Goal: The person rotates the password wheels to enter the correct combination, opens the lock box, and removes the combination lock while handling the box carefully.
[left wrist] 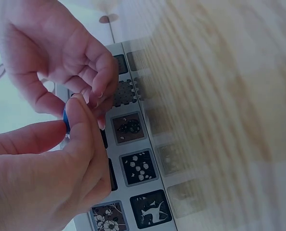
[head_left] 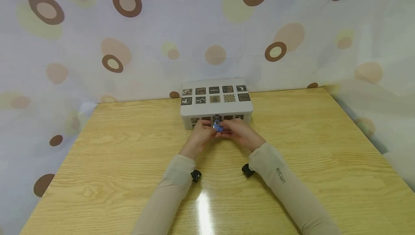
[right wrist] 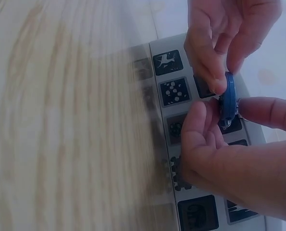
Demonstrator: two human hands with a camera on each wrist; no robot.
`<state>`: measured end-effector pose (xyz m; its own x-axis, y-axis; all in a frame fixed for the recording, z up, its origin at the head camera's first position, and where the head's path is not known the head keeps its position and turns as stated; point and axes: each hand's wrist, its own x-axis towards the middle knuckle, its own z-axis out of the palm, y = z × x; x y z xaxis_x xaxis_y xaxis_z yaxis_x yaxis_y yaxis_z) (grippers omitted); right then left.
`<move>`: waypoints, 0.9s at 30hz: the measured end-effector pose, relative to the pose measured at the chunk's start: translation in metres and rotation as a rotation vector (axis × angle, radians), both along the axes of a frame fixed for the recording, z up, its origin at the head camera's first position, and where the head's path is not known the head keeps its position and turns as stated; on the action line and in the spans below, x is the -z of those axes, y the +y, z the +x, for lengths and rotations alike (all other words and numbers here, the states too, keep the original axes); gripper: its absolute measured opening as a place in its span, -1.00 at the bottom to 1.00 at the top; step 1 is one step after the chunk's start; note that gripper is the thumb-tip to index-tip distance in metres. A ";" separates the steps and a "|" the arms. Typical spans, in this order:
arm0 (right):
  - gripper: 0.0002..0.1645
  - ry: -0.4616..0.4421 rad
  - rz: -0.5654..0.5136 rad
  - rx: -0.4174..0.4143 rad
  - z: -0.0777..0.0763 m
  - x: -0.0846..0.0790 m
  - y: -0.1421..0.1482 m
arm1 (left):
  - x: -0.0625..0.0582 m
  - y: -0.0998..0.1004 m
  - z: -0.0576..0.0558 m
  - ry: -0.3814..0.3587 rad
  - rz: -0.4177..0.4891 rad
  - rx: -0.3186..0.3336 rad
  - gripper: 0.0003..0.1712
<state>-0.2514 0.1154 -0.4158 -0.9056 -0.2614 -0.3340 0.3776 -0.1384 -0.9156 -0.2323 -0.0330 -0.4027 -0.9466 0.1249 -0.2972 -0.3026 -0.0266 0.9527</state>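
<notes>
In front of the latch of a pale box [head_left: 215,107], both hands meet at a small flat blue padlock [head_left: 218,127] with metal bits on it. My left hand [head_left: 200,134] pinches its edge between thumb and forefinger, plain in the left wrist view. From the other side my right hand [head_left: 240,131] grips it; in the right wrist view its thumb presses a metal part while the curled fingers lie along the opposite face. The box's metal latch [head_left: 217,117] sits right behind the padlock. Fingers partly hide the padlock and the box's front.
The box stands with its lid down near the back edge of a wood-grain table [head_left: 129,156], close to a curtain [head_left: 194,30] printed with circles. Small picture squares cover the box. A black wrist strap [head_left: 248,170] shows under the right sleeve, and another [head_left: 196,175] by the left.
</notes>
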 end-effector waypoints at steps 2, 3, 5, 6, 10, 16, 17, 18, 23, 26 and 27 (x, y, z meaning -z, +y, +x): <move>-0.85 0.006 0.016 -0.007 0.000 0.000 0.000 | 0.000 0.000 0.000 -0.001 -0.004 0.003 -0.47; -0.85 0.009 0.021 -0.010 0.001 0.000 0.000 | 0.000 -0.001 0.000 -0.001 -0.002 0.006 -0.47; -0.85 0.017 0.032 -0.014 0.001 0.000 -0.001 | 0.000 -0.001 0.000 0.001 0.000 0.009 -0.47; -0.84 0.022 0.036 -0.019 0.001 0.001 -0.001 | 0.000 -0.001 0.000 0.003 0.002 0.011 -0.48; -0.78 0.033 0.048 -0.027 0.001 0.002 -0.001 | -0.001 -0.002 0.001 0.004 -0.005 0.012 -0.48; -0.75 0.031 0.059 -0.039 0.002 0.000 -0.002 | -0.002 -0.001 0.001 -0.002 -0.007 0.009 -0.47; -0.76 0.027 0.061 -0.037 0.002 0.000 -0.002 | -0.002 -0.001 0.001 -0.002 -0.008 0.007 -0.47; -0.75 0.025 0.068 -0.034 0.002 0.000 -0.002 | -0.002 -0.001 0.002 -0.001 -0.009 0.008 -0.48; -0.73 0.020 0.087 -0.026 0.001 0.000 -0.003 | -0.004 0.000 0.002 -0.003 0.002 0.002 -0.49; -0.71 0.025 0.098 -0.027 0.001 0.000 -0.004 | -0.003 0.001 0.002 -0.006 0.009 -0.003 -0.48; -0.71 0.025 0.101 -0.027 0.001 0.000 -0.004 | -0.002 0.000 0.002 -0.003 0.005 -0.003 -0.49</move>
<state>-0.2501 0.1113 -0.4154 -0.9072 -0.2515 -0.3373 0.3568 -0.0349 -0.9335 -0.2305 -0.0327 -0.4004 -0.9460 0.1236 -0.2996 -0.3056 -0.0324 0.9516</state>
